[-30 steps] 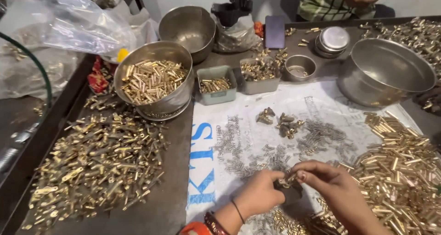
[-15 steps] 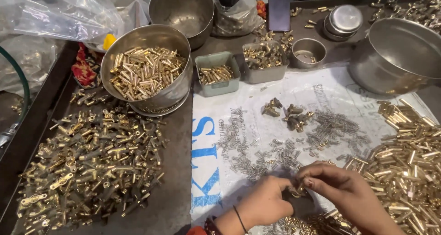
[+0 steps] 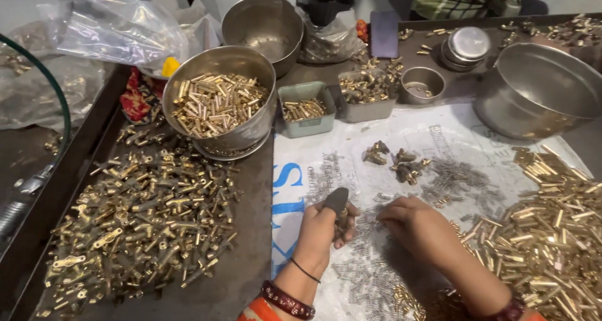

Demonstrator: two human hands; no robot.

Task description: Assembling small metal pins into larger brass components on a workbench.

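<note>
Head view: brass parts (image 3: 138, 221) litter a dark tray (image 3: 244, 277); the left hand (image 3: 323, 230) now grips a part, the right hand (image 3: 417, 227), fingers narrow, has drawn apart.

There is one camera, worn on the person's head. It looks down and forward at the table (image 3: 251, 277), from close above. The two hands sit low in the view, and the far table edge sits at the top.

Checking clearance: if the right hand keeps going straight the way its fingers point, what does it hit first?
The right hand points left, toward the left hand. First contact would likely be the left hand's fingers and the small dark piece it holds, though depth is unclear.
</note>
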